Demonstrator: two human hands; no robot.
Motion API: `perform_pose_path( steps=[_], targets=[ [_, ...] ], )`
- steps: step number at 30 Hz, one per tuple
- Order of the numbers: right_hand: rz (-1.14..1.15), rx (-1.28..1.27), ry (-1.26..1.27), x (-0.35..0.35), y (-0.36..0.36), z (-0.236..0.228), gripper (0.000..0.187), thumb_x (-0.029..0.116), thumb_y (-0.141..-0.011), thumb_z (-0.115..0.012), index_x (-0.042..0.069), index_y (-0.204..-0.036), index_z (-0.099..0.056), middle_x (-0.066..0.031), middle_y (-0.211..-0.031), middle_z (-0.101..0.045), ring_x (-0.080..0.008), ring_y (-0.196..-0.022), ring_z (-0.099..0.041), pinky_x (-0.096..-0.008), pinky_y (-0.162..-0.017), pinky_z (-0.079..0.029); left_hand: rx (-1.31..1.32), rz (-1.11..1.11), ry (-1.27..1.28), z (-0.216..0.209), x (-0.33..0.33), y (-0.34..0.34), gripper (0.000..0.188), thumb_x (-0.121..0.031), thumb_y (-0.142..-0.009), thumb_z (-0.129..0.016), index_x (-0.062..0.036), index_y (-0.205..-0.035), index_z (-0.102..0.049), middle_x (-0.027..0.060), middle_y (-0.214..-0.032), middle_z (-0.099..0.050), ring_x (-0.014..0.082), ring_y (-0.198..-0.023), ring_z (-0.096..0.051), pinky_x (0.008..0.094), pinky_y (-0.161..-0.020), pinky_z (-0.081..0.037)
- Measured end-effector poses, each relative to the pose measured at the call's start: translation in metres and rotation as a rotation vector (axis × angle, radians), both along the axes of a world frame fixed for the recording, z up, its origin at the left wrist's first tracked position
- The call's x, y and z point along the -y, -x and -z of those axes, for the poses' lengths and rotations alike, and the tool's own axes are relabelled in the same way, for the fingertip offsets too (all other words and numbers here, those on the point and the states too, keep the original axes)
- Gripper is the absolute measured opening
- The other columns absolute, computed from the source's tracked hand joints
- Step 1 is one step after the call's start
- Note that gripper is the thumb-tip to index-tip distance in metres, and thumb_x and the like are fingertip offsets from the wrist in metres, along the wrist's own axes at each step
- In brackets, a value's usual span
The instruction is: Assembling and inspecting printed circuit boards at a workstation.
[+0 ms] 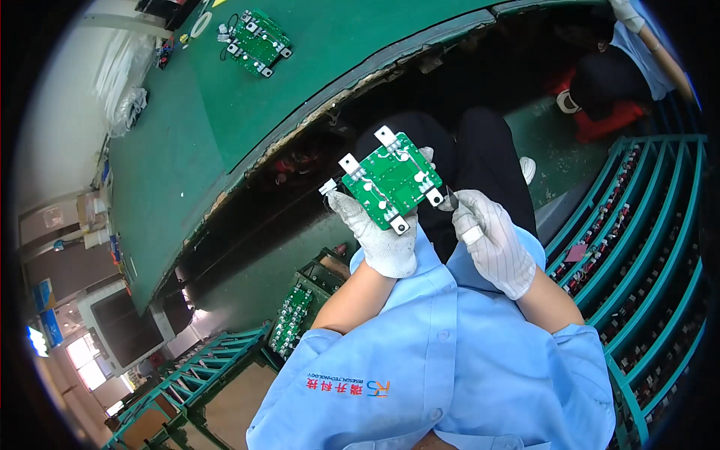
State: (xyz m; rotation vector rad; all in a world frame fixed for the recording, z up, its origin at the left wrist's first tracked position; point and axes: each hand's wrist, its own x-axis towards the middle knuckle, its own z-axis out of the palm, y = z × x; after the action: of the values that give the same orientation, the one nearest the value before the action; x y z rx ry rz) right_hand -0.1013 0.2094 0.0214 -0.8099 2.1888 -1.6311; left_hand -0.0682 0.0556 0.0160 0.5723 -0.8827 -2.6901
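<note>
My left hand (380,244), gloved, grips a green circuit board (394,180) off the tabletop (172,127), over my lap. Four pale tabs stick out, two on each of two opposite sides; white connector (328,187) by my left fingertips. My right hand (487,244), also gloved, pinches a dark pointed tool (452,200), tip right by the board's right-hand tab; contact unclear, tool mostly hidden. Second board (256,43) lies flat on the tabletop, in from its chipped front edge, pale ring (201,24) near it. Green rack (611,349) at my right, loaded with small parts.
</note>
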Motion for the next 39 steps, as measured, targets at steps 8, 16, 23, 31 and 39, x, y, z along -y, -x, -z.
perform_pose_path(
  steps=[8, 16, 23, 31, 39],
  targets=[
    [0.102, 0.239, 0.125, -0.004, 0.01, -0.005, 0.022, 0.012, -0.09, -0.048, -0.005, -0.103, -0.053, -0.0083, -0.069, -0.055, -0.0162, -0.056, -0.051, -0.0285, -0.055, -0.043, -0.011, 0.089, -0.102, 0.001, -0.004, -0.002, 0.112, -0.088, -0.065, -0.035, 0.0021, -0.131, -0.04, 0.03, -0.12, -0.051, 0.0403, -0.107, -0.055, 0.0467, -0.096, -0.042],
    [0.194, 0.362, 0.14, -0.01, 0.01, 0.003, 0.026, 0.016, -0.093, -0.045, -0.005, -0.105, -0.054, -0.0046, -0.067, -0.05, -0.0108, -0.057, -0.045, -0.025, -0.053, -0.04, 0.034, 0.188, -0.146, -0.003, -0.006, -0.001, 0.113, -0.088, -0.066, -0.03, 0.0044, -0.129, -0.042, 0.0276, -0.119, -0.053, 0.0389, -0.107, -0.056, 0.0474, -0.097, -0.042],
    [0.221, 0.429, 0.148, -0.008, 0.008, 0.004, 0.029, 0.017, -0.092, -0.045, -0.005, -0.109, -0.051, -0.0022, -0.064, -0.047, -0.0073, -0.056, -0.041, -0.0227, -0.053, -0.038, 0.052, 0.129, -0.174, -0.004, -0.007, 0.002, 0.101, -0.08, -0.075, -0.032, 0.0038, -0.131, -0.04, 0.0282, -0.121, -0.052, 0.039, -0.112, -0.053, 0.0464, -0.098, -0.041],
    [0.162, 0.389, 0.18, -0.005, 0.012, 0.003, 0.031, 0.017, -0.091, -0.047, -0.006, -0.111, -0.048, -0.0004, -0.069, -0.047, -0.0057, -0.059, -0.041, -0.021, -0.056, -0.038, 0.043, 0.135, -0.19, -0.001, -0.002, 0.001, 0.093, -0.075, -0.08, -0.034, 0.0038, -0.13, -0.041, 0.0285, -0.12, -0.053, 0.0374, -0.109, -0.055, 0.0441, -0.096, -0.043],
    [0.262, 0.182, 0.117, -0.014, 0.025, 0.007, 0.033, 0.013, -0.089, -0.051, -0.003, -0.118, -0.045, -0.008, -0.075, -0.058, -0.0158, -0.064, -0.058, -0.0302, -0.062, -0.048, 0.04, 0.14, -0.165, -0.024, -0.015, 0.022, 0.078, -0.066, -0.086, -0.032, -0.0015, -0.129, -0.042, 0.0251, -0.116, -0.056, 0.0392, -0.102, -0.057, 0.0476, -0.092, -0.044]
  ],
)
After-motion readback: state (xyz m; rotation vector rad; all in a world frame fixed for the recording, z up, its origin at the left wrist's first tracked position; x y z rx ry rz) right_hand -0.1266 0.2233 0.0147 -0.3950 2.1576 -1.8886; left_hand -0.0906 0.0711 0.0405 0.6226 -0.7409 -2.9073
